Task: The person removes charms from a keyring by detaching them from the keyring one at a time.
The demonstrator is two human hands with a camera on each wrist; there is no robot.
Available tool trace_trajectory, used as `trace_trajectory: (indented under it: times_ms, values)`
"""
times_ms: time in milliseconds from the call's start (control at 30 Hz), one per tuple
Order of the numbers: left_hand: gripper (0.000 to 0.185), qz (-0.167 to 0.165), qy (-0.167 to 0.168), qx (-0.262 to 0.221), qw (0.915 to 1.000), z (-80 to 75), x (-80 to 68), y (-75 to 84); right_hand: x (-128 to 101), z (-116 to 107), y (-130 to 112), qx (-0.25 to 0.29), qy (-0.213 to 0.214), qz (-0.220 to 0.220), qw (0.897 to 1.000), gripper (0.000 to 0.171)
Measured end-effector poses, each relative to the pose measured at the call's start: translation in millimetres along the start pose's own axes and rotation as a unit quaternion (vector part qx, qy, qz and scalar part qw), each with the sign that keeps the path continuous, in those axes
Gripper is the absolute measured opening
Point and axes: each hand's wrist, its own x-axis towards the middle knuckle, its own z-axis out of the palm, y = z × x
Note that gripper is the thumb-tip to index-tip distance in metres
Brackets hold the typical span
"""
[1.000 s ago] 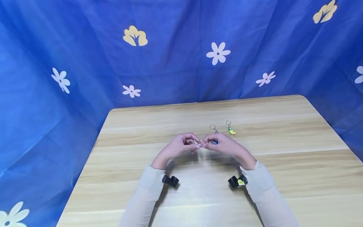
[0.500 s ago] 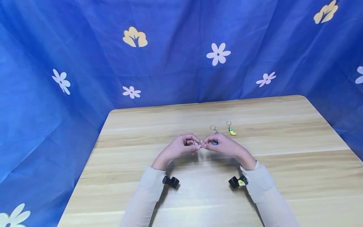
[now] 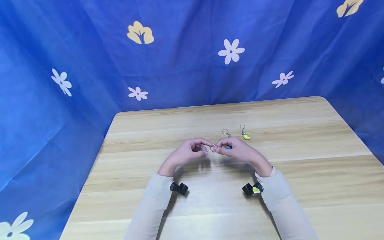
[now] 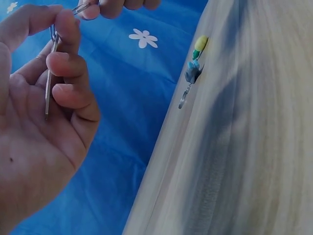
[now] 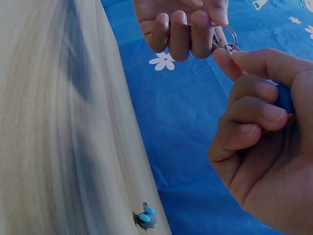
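Over the middle of the table, my left hand and right hand meet at the fingertips around a metal key ring. The left thumb and fingers pinch it on one side. A thin flat metal key, seen edge-on, lies against the left fingers and palm. My right thumb and forefinger pinch a smaller ring linked to it. The other right fingers curl round a keychain's blue charm, mostly hidden in the palm.
Just beyond the right hand, a keychain with a grey-blue charm lies on the wooden table. Beside it is a keychain with a yellow and green charm. A blue flowered curtain hangs behind the table.
The fingertips have drawn slightly apart, so the ring shows more plainly between them. The left thumb has pulled back a little. The head view has tilted slightly; the keychains on the table lie unmoved.
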Motion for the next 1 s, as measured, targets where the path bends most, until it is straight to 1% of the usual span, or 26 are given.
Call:
trace_trajectory:
  times_ms: [133, 267, 400, 533, 667, 767, 867, 1000]
  values:
    - [0.033, -0.018, 0.016, 0.003, 0.9997, -1.7, 0.2, 2.4, 1.1, -0.2, -3.3, 0.002, -0.004, -0.004, 1.000, 0.022]
    - [0.030, -0.011, 0.023, 0.006, 0.9997, -2.1, 1.8, 5.5, 0.5, -1.5, -8.1, 0.000, 0.004, -0.006, 1.000, 0.021]
    - [0.025, -0.007, 0.023, -0.003, 0.9997, -1.7, 2.1, 6.8, 1.1, -1.9, -9.2, 0.000, 0.001, -0.009, 1.000, 0.020]
    - [0.025, -0.001, 0.018, -0.007, 0.9998, 0.8, 2.4, 4.9, -0.8, -1.2, -7.6, -0.003, 0.001, -0.006, 1.000, 0.018]
    - [0.025, -0.005, 0.011, -0.008, 0.9999, 3.6, 2.2, 0.3, -3.9, 0.3, -4.7, -0.010, 0.000, -0.002, 1.000, 0.016]
    - [0.025, -0.006, 0.013, -0.008, 0.9999, 4.6, 1.4, -1.4, -4.9, 1.5, -4.2, -0.011, 0.000, 0.001, 1.000, 0.016]
    - [0.026, -0.001, 0.012, -0.006, 0.9999, 4.9, 0.5, -0.9, -4.8, 2.2, -4.5, -0.011, 0.001, 0.005, 1.000, 0.018]
    - [0.025, -0.004, 0.011, -0.003, 0.9999, 5.0, 0.9, 0.7, -4.2, 1.0, -4.7, -0.015, -0.001, 0.009, 1.000, 0.019]
